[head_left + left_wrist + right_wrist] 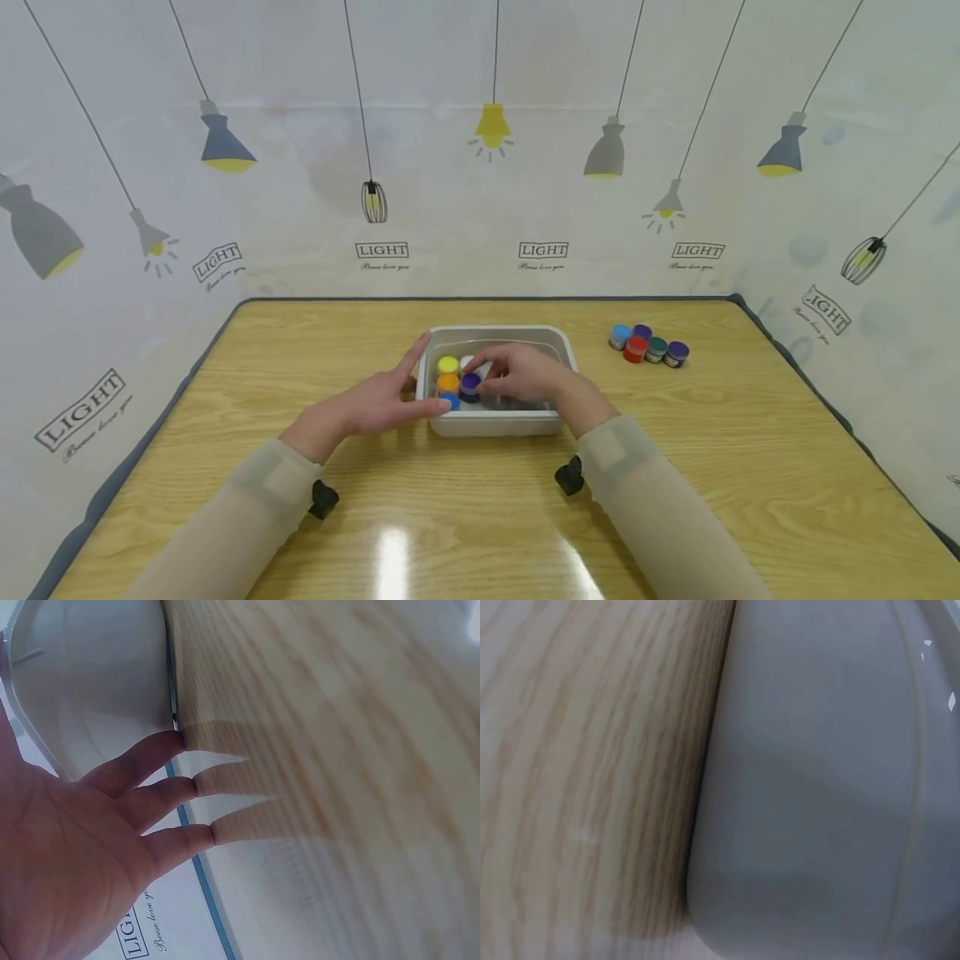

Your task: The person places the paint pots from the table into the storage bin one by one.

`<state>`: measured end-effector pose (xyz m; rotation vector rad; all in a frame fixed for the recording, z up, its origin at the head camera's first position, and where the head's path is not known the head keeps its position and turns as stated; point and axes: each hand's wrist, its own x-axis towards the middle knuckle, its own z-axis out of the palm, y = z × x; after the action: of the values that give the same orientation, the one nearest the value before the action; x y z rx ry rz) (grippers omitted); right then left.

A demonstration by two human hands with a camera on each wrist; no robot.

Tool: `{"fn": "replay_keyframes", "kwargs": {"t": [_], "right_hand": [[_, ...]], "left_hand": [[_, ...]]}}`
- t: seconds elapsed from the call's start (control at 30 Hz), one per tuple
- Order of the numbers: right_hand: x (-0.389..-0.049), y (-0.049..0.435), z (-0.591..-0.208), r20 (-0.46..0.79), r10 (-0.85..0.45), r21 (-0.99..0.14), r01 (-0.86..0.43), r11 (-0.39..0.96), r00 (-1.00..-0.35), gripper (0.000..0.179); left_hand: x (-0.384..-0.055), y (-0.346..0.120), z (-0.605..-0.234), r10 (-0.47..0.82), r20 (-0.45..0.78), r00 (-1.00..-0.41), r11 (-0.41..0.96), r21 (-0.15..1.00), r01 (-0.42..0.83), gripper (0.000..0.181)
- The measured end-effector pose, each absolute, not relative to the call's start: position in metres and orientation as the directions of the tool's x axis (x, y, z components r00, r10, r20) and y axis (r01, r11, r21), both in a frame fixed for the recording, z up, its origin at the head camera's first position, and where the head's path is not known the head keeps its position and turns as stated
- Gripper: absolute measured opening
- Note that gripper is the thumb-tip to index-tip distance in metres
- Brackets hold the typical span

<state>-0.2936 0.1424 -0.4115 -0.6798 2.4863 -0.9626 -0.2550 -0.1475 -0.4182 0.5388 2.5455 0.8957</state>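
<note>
A white plastic bin [495, 425] sits on the table. Inside its left end stand small lidded jars: a yellow jar [447, 365], an orange jar [447, 382], a blue jar [450, 401], a partly covered white jar [467, 362] and a dark purple jar [470, 385]. My right hand [521, 372] reaches over the bin and pinches the purple jar between thumb and index finger. Along the bin's left side lies my left hand [378, 402], fingers spread, thumb over the front rim; in the left wrist view its fingertips [201, 834] touch the tabletop.
Right of the bin, several more jars stand grouped: a light blue jar [620, 336], a red jar [635, 349], a green jar [656, 349] and purple jars [677, 354]. A lamp-printed wall covering [450, 275] borders the wooden table [480, 508]. The bin's outer wall [810, 787] fills much of the right wrist view.
</note>
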Motion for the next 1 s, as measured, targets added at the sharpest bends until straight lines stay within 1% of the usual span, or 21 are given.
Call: {"fn": "replay_keyframes", "kwargs": {"t": [0.6, 1.0], "right_hand": [[-0.2908, 0.1420, -0.4090, -0.187, -0.560, -0.706, -0.286, 0.647, -0.807, 0.033], [-0.2918, 0.1415, -0.4113, -0.137, -0.582, -0.700, -0.338, 0.630, -0.802, 0.031]], "left_hand": [[-0.2547, -0.1475, -0.4184, 0.483, -0.218, -0.848, 0.719, 0.652, 0.241, 0.116], [-0.2527, -0.1479, -0.4189, 0.473, -0.218, -0.854, 0.717, 0.658, 0.229, 0.116]]}}
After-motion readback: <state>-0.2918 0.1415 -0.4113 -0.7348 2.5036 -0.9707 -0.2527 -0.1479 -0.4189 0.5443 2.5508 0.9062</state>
